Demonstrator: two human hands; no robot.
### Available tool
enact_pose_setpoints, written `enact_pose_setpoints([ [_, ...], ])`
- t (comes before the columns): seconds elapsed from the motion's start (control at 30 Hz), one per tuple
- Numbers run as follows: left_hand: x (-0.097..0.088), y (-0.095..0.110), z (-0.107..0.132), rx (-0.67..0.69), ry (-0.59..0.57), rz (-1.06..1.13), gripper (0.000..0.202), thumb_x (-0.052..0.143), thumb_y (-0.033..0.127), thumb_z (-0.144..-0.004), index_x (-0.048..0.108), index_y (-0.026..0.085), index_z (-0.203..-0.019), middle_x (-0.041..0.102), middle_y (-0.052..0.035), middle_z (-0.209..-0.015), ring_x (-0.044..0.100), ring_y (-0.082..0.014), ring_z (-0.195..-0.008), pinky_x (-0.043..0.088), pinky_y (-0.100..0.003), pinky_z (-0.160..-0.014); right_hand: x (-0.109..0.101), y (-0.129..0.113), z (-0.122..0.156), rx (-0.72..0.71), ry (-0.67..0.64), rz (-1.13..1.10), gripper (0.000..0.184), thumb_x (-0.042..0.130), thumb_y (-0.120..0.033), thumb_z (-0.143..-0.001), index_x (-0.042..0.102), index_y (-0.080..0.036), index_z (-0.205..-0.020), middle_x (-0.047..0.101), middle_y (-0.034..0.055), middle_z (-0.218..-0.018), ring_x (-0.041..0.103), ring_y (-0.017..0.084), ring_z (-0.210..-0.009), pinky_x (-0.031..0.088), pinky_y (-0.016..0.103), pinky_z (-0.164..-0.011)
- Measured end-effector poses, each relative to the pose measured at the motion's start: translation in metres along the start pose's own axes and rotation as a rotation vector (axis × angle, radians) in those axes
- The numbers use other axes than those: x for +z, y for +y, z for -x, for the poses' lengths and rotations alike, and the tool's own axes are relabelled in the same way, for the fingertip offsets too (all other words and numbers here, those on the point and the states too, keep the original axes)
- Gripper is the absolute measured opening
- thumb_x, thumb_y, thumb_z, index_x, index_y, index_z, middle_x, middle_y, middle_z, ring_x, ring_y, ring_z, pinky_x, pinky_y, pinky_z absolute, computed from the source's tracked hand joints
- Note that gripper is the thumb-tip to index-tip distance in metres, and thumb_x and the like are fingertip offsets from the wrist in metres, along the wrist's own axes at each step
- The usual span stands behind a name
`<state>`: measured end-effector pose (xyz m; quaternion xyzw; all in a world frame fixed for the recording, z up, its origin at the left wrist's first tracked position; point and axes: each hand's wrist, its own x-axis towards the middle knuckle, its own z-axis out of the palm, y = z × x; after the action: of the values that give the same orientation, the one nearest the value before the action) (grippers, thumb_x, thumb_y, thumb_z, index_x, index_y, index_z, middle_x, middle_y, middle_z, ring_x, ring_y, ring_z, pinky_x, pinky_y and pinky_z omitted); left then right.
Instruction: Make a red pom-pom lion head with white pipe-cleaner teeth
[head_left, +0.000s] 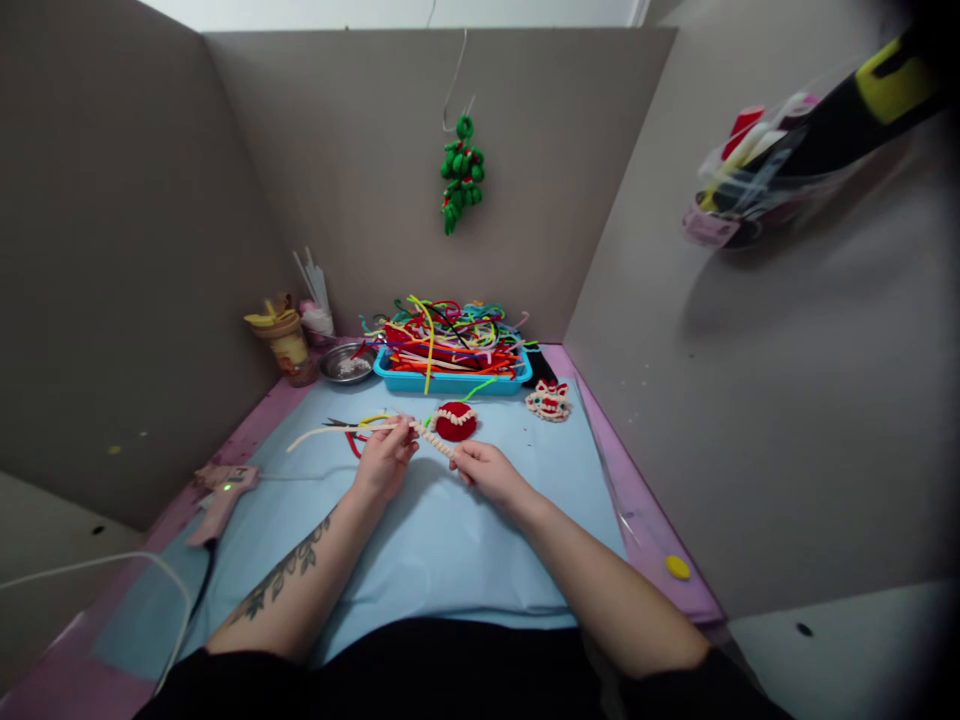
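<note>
Between my two hands stretches a cream pipe cleaner (437, 441), coiled in tight bumps along its middle, with a straight tail running out to the left. My left hand (388, 458) pinches it near where the coil meets the tail. At the coil's lower right end my right hand (484, 470) grips it between thumb and fingers. Just behind lies a red round piece (456, 424) with a cream wavy strip across it. Scissors (341, 424) with dark blades lie behind the tail, their handles partly hidden by my left hand.
A blue basket (450, 383) full of coloured pipe cleaners stands at the back. Beside it are a metal bowl (346, 364) and a red-and-cream figure (550, 401). A pink glue gun (227, 495) sits left with its cord trailing. Partitions enclose the table; a green ornament (463, 172) hangs behind.
</note>
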<state>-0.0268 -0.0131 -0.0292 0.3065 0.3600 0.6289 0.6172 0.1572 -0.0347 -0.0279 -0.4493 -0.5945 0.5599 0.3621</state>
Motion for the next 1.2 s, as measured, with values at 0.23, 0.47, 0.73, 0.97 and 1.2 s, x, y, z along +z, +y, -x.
enact_pose_setpoints([
  [0.23,0.002,0.004,0.001,0.047,-0.040,-0.019,0.032,0.084,0.029,-0.055,0.058,0.015,-0.069,0.067,-0.0022,-0.075,0.059,-0.0087,-0.063,0.044,-0.018,-0.056,-0.012,-0.001,-0.001,0.250,-0.317,-0.334,0.024,0.056,-0.041,-0.071,0.053,-0.017,-0.071,0.043,-0.0083,-0.041,0.023,0.004,-0.031,0.015,0.019,-0.035],
  [0.47,0.009,-0.003,0.004,0.190,0.041,-0.095,0.033,0.082,0.028,-0.055,0.054,0.017,-0.067,0.069,-0.0014,-0.071,0.063,-0.0144,-0.071,0.047,-0.027,-0.069,-0.001,0.005,-0.004,-0.305,0.195,0.409,0.032,0.059,-0.036,-0.080,0.060,-0.018,-0.107,0.066,0.0087,-0.102,0.061,0.019,-0.089,0.048,0.033,-0.079],
  [0.73,0.022,-0.011,0.016,0.080,-0.058,-0.081,0.031,0.083,0.030,-0.056,0.058,0.016,-0.069,0.068,-0.0008,-0.071,0.062,-0.0138,-0.068,0.047,-0.028,-0.071,0.019,-0.012,0.000,-0.645,0.425,0.398,0.018,0.050,-0.026,-0.088,0.065,-0.019,-0.097,0.068,0.0084,-0.094,0.062,0.019,-0.089,0.048,0.032,-0.083],
  [0.97,0.022,-0.009,0.017,0.064,-0.090,-0.112,0.033,0.083,0.034,-0.058,0.057,0.015,-0.066,0.059,0.0021,-0.059,0.054,-0.0102,-0.058,0.043,-0.025,-0.062,0.016,-0.018,-0.001,-0.191,0.210,-0.232,0.020,0.064,-0.034,-0.074,0.064,-0.016,-0.080,0.059,-0.0014,-0.061,0.047,0.008,-0.046,0.037,0.021,-0.044],
  [1.2,0.020,-0.012,0.022,0.054,-0.186,-0.095,0.036,0.084,0.037,-0.055,0.056,0.016,-0.061,0.060,0.0004,-0.061,0.053,-0.0118,-0.058,0.041,-0.026,-0.060,0.009,-0.020,0.000,0.123,-0.191,-0.694,0.024,0.071,-0.027,-0.064,0.060,-0.013,-0.079,0.058,-0.0037,-0.057,0.032,0.000,-0.035,0.020,0.013,-0.033],
])
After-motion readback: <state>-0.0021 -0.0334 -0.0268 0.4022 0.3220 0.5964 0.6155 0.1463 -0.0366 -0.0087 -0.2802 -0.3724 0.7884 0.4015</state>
